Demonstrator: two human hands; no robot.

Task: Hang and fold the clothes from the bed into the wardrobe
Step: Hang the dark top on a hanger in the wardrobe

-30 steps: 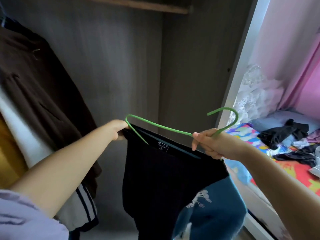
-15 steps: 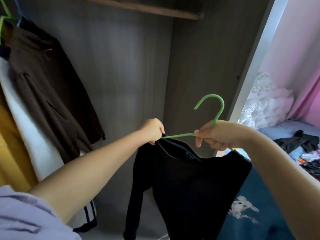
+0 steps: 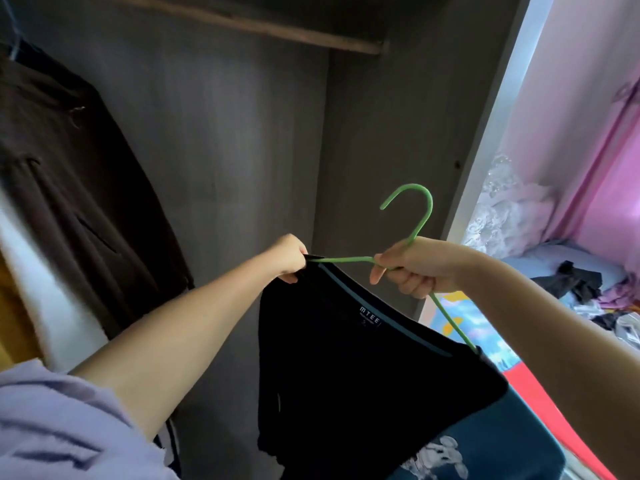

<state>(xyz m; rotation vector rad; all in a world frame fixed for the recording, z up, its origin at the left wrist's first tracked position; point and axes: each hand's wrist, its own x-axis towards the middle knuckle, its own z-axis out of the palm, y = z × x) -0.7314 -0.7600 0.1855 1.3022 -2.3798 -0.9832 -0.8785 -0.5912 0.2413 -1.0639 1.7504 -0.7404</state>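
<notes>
left hand: pinching shirt shoulder at hanger tip
right hand: fist round hanger neck, hook above
shirt: draped below both hands

Two bare forearms and a lilac short sleeve, seen from the wearer's own head.

The left arm is bare from the hand up to a loose, pale lilac sleeve at the lower left, its soft fabric creased into shallow folds with a rumpled hem. The right arm is bare along all of its visible length, with no sleeve in view. The left hand and the right hand wear no gloves, rings, watch or bracelet that can be seen.
</notes>
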